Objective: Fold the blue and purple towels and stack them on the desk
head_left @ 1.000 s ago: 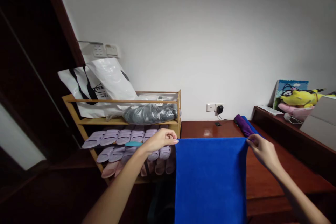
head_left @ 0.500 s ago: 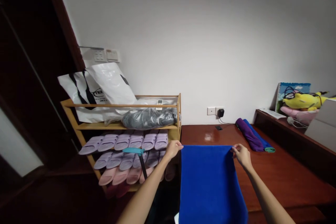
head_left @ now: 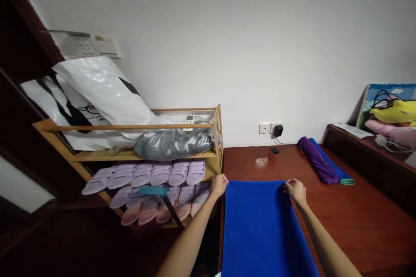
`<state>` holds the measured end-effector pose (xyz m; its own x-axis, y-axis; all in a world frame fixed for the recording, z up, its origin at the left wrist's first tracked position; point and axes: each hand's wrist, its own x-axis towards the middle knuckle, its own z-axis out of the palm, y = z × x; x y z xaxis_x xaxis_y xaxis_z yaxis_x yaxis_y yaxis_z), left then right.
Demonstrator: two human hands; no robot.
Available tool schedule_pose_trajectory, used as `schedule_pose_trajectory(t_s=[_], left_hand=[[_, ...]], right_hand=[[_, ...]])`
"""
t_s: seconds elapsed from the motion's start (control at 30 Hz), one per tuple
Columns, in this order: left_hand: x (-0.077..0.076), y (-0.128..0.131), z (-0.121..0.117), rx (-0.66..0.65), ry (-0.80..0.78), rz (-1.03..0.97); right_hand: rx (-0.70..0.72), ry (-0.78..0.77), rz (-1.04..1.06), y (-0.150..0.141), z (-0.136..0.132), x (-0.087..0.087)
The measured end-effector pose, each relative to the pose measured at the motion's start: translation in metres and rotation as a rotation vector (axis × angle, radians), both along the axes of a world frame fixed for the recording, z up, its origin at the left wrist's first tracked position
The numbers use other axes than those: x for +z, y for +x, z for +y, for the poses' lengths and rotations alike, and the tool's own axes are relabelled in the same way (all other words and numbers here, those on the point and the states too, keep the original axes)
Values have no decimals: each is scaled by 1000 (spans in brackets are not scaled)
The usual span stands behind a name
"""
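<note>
Blue cloth (head_left: 260,229) is hanging between the two hands at the left part of the red-brown worktop (head_left: 360,212), its long axis running from the far edge toward the wearer and its near end passing out of view at the bottom. The far edge is lying nearly level from left to right, facing the wall, while the right side is slanting outward toward the wearer. Whether the underside is touching the worktop, I cannot tell.

On the white printed bag (head_left: 78,106), part of a word reading roughly "FLYT" is showing, the rest being covered by a white plastic bag (head_left: 104,91); the smaller print below is too blurred to read. Both are standing on the wooden rack (head_left: 146,127), beside a dark bundle (head_left: 175,143) in clear plastic and a remote control (head_left: 189,122). Lilac slippers (head_left: 160,173) are filling the upper row beneath.

The left hand (head_left: 219,185) is pinching the far left corner, its fingers closed narrowly on the fabric. The right hand (head_left: 295,190) is gripping the far right corner, fingers likewise closed on the edge. Well to the right of the cloth, a purple roll (head_left: 317,160) is lying beside a blue roll (head_left: 331,162) with a green end.
</note>
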<state>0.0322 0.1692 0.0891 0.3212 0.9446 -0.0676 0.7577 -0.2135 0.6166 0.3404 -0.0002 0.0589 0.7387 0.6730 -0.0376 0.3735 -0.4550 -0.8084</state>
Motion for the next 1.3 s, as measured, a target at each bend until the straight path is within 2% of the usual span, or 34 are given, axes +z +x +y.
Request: schedule_pose_trajectory(t_s=[0.07,0.17,0.23,0.27,0.3,0.4,0.5,0.63,0.73,0.8,0.87,0.97,1.03,1.1,1.17,1.3], left_hand=[[-3,7,-9,40,56,39],[-13,28,-42,38,191,73],[-27,47,-67,-103,276,82],[-37,56,-77,-262,387,129],[-47,63,-84,-351,449,170],[-73,69,-87,-441,481,261],[-85,50,-72,-444,460,272],[-79,22,-52,-325,459,337],[-65,17,-55,-201,469,397],[-57,16,-72,-207,527,390],[-54,11,-100,-290,593,353],[-63,-4,-143,-414,618,326],[-72,-15,-160,-440,600,336],[-79,-20,-163,-431,580,347],[-79,-17,-154,-412,566,349],[-64,2,-138,-367,555,338]], right_hand=[[22,-40,-38,-1,7,-9],[93,-29,-143,-23,19,-22],[212,17,-211,-52,28,-29],[294,41,-241,-68,33,-33],[379,61,-268,-83,36,-37],[561,75,-334,-112,37,-49],[523,-36,-481,-100,26,-61],[367,-250,-674,-52,10,-66],[356,-309,-693,-38,2,-58],[344,-287,-719,-47,-8,-52],[342,-226,-750,-67,-26,-52],[429,-147,-775,-97,-62,-64],[481,-136,-780,-107,-80,-73],[487,-142,-775,-106,-87,-77],[483,-148,-758,-100,-81,-73],[422,-138,-712,-101,-60,-57]])
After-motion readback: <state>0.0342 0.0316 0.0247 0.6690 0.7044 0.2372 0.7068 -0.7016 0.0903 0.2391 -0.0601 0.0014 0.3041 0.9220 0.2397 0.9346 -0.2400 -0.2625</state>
